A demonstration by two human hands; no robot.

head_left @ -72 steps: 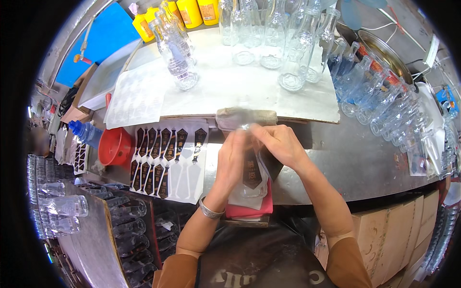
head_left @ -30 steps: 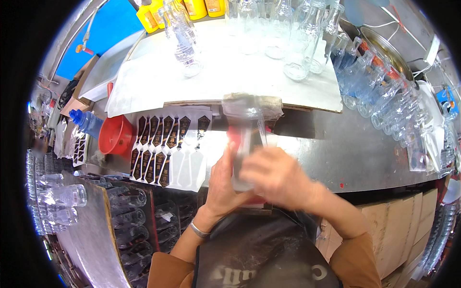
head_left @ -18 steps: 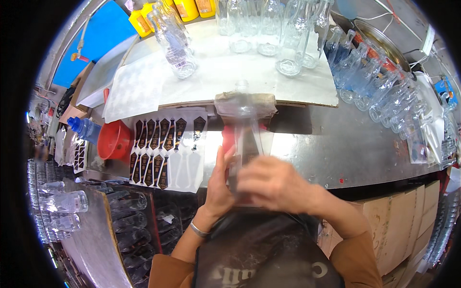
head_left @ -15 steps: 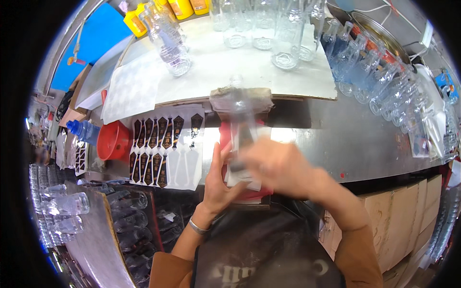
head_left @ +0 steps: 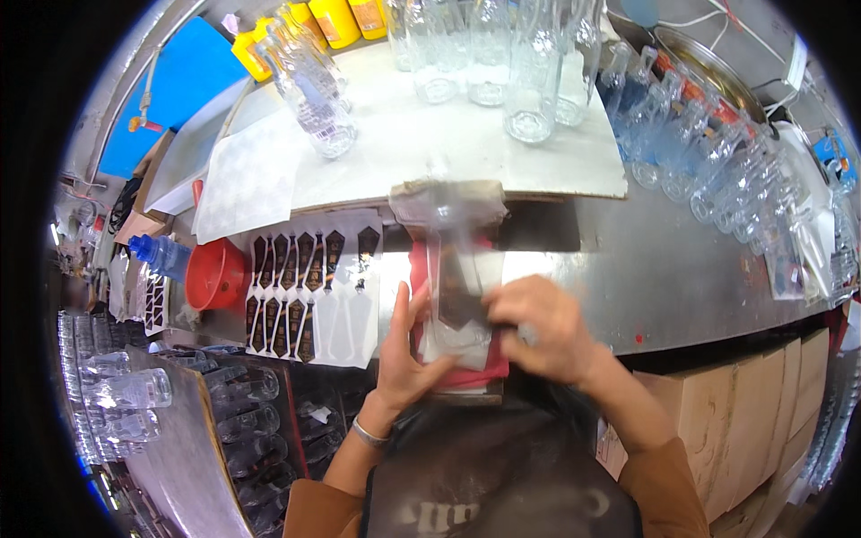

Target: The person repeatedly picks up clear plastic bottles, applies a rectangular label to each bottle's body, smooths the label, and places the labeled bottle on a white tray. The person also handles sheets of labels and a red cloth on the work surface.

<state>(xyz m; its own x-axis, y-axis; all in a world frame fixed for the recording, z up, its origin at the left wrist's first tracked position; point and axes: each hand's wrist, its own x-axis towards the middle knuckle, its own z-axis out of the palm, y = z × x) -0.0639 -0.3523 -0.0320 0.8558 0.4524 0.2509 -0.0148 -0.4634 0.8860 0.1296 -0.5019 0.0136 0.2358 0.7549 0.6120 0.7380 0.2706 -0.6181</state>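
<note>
A clear glass bottle (head_left: pixel 446 244) lies on a rest in front of me, its neck pointing away and its outline blurred. On its upper side is a dark tie-shaped label (head_left: pixel 459 300). My left hand (head_left: pixel 401 359) holds the bottle's left side near the base, fingers along the glass and thumb across the bottom end. Just right of the label, my right hand (head_left: pixel 547 332) is blurred, with curled fingers. Something small and pale shows at its fingers, too smeared to name. Under the bottle lies a pink-red cloth (head_left: pixel 495 363); a worn padded block (head_left: pixel 408 204) supports the neck end.
Left of the bottle, a sheet of dark labels (head_left: pixel 359 336) lies beside a red bucket (head_left: pixel 218 276). Several upright bottles (head_left: pixel 529 99) stand on the white board (head_left: pixel 421 134) ahead. More bottles (head_left: pixel 708 161) line the right; cardboard boxes (head_left: pixel 708 403) stand below the metal table (head_left: pixel 664 296).
My right hand has moved right, off the middle of the bottle, uncovering more of the dark label. My left hand stays at the bottle's base. The view has shifted slightly.
</note>
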